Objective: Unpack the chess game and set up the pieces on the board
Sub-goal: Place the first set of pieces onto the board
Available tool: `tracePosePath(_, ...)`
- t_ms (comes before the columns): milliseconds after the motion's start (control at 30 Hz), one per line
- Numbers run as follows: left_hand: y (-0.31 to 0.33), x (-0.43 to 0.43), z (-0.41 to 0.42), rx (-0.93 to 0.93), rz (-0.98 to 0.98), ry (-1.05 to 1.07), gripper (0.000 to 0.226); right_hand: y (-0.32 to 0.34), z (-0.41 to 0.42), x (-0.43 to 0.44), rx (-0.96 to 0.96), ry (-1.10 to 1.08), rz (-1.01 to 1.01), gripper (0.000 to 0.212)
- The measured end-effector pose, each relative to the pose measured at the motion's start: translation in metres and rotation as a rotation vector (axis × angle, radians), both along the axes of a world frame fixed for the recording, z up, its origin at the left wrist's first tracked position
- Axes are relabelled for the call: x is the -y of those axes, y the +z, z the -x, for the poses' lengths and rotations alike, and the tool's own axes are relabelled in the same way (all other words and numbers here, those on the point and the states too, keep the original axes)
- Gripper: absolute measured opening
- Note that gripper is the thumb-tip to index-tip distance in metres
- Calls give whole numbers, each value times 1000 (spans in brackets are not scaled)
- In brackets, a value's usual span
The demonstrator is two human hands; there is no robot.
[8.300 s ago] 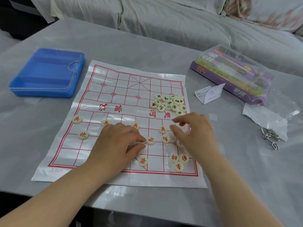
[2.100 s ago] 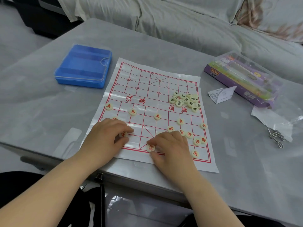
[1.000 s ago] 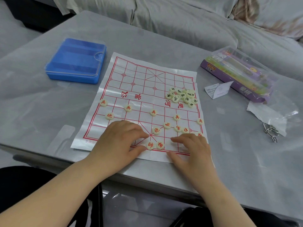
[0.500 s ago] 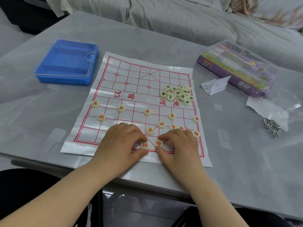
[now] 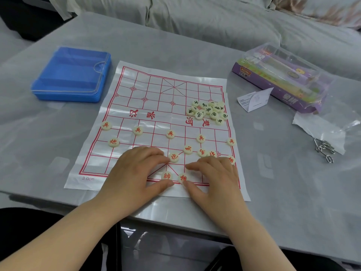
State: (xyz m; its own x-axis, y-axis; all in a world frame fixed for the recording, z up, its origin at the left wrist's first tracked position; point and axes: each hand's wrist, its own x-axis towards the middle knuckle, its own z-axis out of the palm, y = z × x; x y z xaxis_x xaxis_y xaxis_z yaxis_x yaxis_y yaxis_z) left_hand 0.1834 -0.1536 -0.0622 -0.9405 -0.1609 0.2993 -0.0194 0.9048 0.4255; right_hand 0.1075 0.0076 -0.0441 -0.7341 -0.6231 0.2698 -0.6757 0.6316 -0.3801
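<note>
**A:** Neither grip is clamped on anything, fingers loose and apart. Left hand (image 5: 136,173) thumb sits just beside the general (image 5: 167,176), right hand (image 5: 214,178) thumb against the elephant (image 5: 183,178), both on the board's (image 5: 156,106) near row.

**B:** My worry's how flimsy that board looks. Drag a palm and it'll probably slide on the surface (image 5: 273,182), knocking the soldiers (image 5: 170,133) off their points.

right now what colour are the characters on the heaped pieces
Black on the heaped pieces, seen in the head view.
</note>
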Motion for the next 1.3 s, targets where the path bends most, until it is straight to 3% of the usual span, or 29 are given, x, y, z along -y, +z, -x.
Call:
tracePosePath(167, -1, 0, 1, 18, 132, -34, 55, 14, 18, -3, 75, -72, 2, 22)
tracePosePath(300, 0, 1, 1, 17, 125, -32, 56, 19, 29, -1, 131, -30, -173, 29)
tracePosePath(567, -4, 1, 1, -11, 108, -28, 55, 21, 38, 28, 106, 75, -291, 37)
tracePosePath(933, -2, -1, 1, -22, 179, 49, 60, 24, 31, 24, 74, 99, -172, 31)
tracePosePath(1300, 6, 4, -4, 26, 184, 43, 57, 18, 26, 40, 87, 211, -253, 32)
